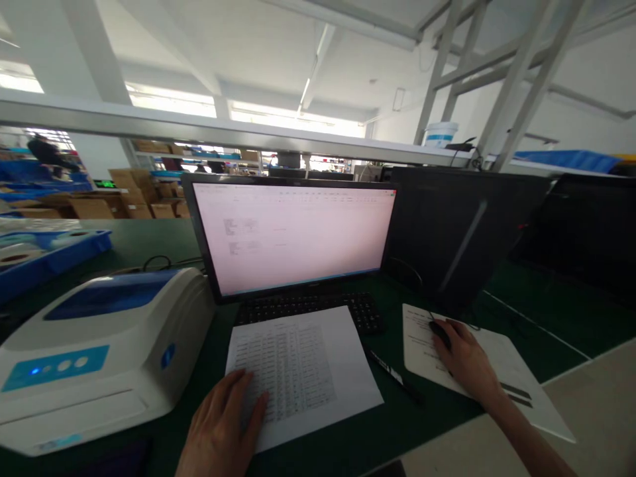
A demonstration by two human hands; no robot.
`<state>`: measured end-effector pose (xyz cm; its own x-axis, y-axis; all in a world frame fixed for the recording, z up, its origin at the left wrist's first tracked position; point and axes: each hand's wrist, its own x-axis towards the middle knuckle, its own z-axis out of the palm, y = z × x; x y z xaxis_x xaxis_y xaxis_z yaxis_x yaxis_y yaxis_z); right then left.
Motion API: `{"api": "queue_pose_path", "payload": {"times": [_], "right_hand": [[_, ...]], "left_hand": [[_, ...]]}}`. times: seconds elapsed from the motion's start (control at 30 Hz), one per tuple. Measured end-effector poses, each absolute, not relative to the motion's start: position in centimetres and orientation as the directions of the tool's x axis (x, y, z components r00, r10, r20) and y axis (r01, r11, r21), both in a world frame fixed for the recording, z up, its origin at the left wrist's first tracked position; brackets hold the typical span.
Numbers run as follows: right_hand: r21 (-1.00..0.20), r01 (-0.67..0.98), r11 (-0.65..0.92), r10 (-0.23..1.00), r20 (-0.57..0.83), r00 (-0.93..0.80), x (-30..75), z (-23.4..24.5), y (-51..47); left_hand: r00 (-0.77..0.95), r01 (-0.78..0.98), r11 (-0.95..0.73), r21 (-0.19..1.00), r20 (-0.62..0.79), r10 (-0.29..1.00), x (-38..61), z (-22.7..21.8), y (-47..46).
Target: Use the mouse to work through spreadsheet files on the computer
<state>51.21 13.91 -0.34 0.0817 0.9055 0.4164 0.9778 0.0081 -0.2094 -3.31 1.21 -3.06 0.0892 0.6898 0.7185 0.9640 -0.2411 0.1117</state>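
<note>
A printed sheet (303,371) covered with a table of small figures is laid flat near the front edge of the table (163,245), its far end overlapping the black keyboard (318,308). The sheet's near left corner is pressed down by the left hand (221,424), which is spread flat, palm down, with nothing gripped. A black pen (395,377) is seen lying just beside the sheet's right edge. Further right, a black mouse (441,333) is covered by the right hand (464,361), whose fingers are curved loosely over it; the mouse is set on a white pad (507,364) toward the front right corner of the table. Behind the keyboard, a lit monitor (293,232) with a pale screen is stood upright, and a second, dark monitor (457,232) is placed to its right. Toward the left edge, a white and blue label printer (99,351) is stood, with a blue tray (54,255) behind it.
</note>
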Motion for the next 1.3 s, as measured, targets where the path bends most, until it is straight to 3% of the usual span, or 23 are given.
{"api": "queue_pose_path", "payload": {"times": [0.1, 0.23, 0.37, 0.67, 0.93, 1.3], "right_hand": [[-0.210, 0.978, -0.002, 0.909, 0.407, 0.090, 51.3, -0.4, 13.9], [-0.209, 0.978, -0.009, 0.911, 0.402, 0.095, 51.2, -0.5, 14.0], [-0.209, 0.978, -0.014, 0.909, 0.404, 0.099, 51.2, -0.5, 14.0], [-0.200, 0.980, 0.014, 0.899, 0.432, 0.076, 51.7, -0.5, 13.9], [-0.178, 0.979, 0.103, 0.871, 0.491, -0.003, 51.4, -0.3, 13.1], [-0.159, 0.981, 0.114, 0.922, 0.384, -0.045, 53.7, -0.7, 13.9]], "left_hand": [[0.122, 0.969, -0.239, 0.064, 0.717, 0.686, -3.5, -3.2, 1.3], [0.064, 0.970, -0.212, 0.123, 0.708, 0.703, -3.5, -3.0, 1.3], [0.108, 0.965, -0.244, 0.099, 0.695, 0.711, -3.6, -2.9, 1.2], [0.028, 0.968, -0.195, 0.160, 0.701, 0.712, -2.7, -2.2, 1.0], [-0.022, 0.964, -0.162, 0.209, 0.674, 0.739, -1.7, -1.4, 0.5], [-0.063, 0.962, -0.128, 0.240, 0.655, 0.753, -0.9, -0.9, 0.2]]}}
